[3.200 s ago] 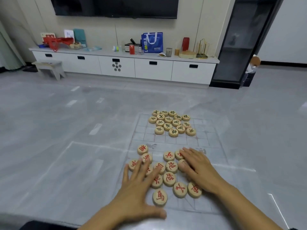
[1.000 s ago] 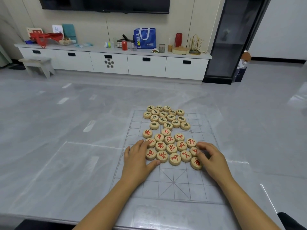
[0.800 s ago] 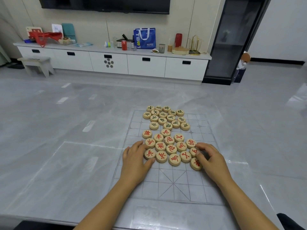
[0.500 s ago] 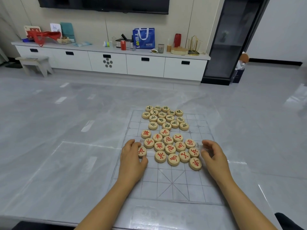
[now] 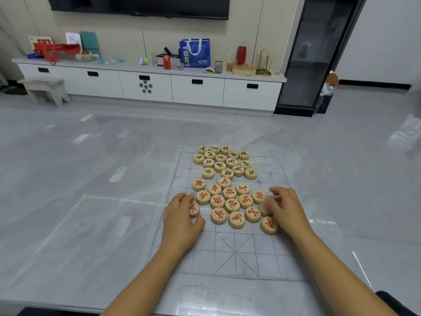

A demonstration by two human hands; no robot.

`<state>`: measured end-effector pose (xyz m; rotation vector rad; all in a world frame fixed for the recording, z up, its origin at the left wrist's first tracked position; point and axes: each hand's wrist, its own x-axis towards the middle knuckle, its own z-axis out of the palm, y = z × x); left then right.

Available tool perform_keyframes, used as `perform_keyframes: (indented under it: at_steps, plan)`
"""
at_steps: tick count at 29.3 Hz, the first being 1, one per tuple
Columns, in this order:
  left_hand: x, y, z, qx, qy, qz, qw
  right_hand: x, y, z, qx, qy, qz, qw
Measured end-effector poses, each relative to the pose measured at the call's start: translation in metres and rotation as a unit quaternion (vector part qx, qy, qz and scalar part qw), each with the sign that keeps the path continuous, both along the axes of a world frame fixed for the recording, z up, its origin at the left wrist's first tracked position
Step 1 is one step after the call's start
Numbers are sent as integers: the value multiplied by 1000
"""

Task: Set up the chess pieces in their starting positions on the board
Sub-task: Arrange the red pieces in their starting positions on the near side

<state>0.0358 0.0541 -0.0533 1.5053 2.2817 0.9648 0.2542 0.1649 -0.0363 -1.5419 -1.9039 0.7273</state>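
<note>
Two hands are on the pieces at once, and from my end of the feed that's the worry. Starting left of centre, the left hand [image 5: 180, 220] has thumb and curled fingers closed round one red-marked piece [image 5: 194, 209] at the left edge of the red pile [image 5: 230, 201]. That pile sits mid-frame on the board [image 5: 234, 258], packed disc against disc. If that piece is dragged out low, I reckon it nudges its neighbours and the pack slides.

Just above, the dark-lettered pile [image 5: 224, 161] crowds the far side of the board, right beside the red pile's top disc. A bump there could mix the two colours. By my reading, nothing sits on a starting point yet.

Moving right, the right hand [image 5: 286, 209] is half-curled, fingertips bent down round a hidden-faced piece [image 5: 264, 208] at the red pile's right edge. It's grasping that disc, though I can't tell if it's lifted. One more red piece [image 5: 269, 225] lies right against that hand, easy to knock.
</note>
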Motion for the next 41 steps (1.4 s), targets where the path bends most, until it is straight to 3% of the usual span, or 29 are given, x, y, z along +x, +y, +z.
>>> perform_keyframes:
  at_steps: [4,7,11,14,16,18,22,30,36,41]
  plan:
    - [0,0,0,8,1,-3,1000,-23,20,13,-52,-169,-13,984]
    - [-2,0,1,37,-17,4,999,-30,24,23,-92,-154,-14,984]
    - [-3,0,3,57,-41,17,997,-21,14,35,-39,-145,-4,989]
    - [-1,-1,4,55,-36,13,998,-9,-38,46,-20,-63,144,987]
    - [-1,-1,4,52,-32,12,998,-4,-82,41,-4,-109,285,952]
    - [0,-1,5,45,-34,18,998,0,-113,24,-8,-131,351,927]
    - [2,-4,7,42,-34,18,998,7,-123,7,-58,-42,333,940]
    - [2,-4,7,36,-49,25,998,2,-131,-6,24,-105,247,963]
    - [3,-4,12,37,-77,65,994,0,-133,-10,51,-100,251,961]
    - [-6,-1,11,-40,-14,19,999,0,-132,-8,41,-110,254,960]
